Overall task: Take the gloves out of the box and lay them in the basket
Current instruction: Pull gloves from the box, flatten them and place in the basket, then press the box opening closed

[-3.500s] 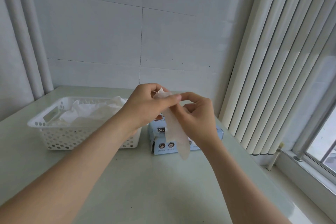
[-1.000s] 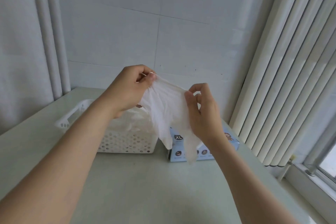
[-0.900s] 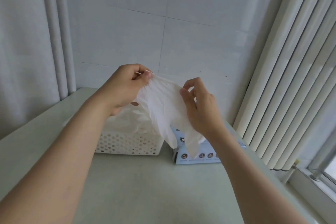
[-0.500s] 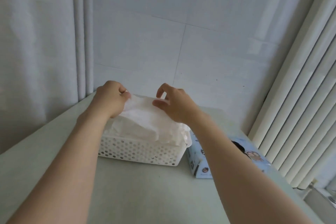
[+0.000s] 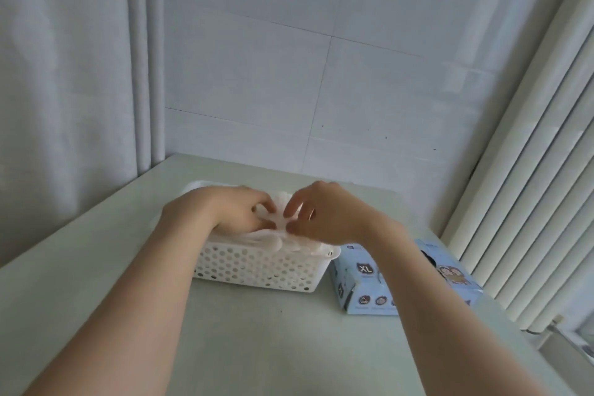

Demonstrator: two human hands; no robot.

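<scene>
left hand (image 5: pixel 221 214) pinches the glove (image 5: pixel 279 223) in the basket (image 5: pixel 257 268); right hand (image 5: pixel 326 219) grip unclear; the overhanging edge could slip out.

perforated white plastic basket (image 5: pixel 257 270); thin translucent gloves (image 5: pixel 273 239); printed cardboard box (image 5: pixel 363 292); smooth matt table (image 5: pixel 257 347)

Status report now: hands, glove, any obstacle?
Left hand pinches glove. Right hand on it, grip unclear. Glove rests in basket. Nothing blocking; box beside basket.
</scene>
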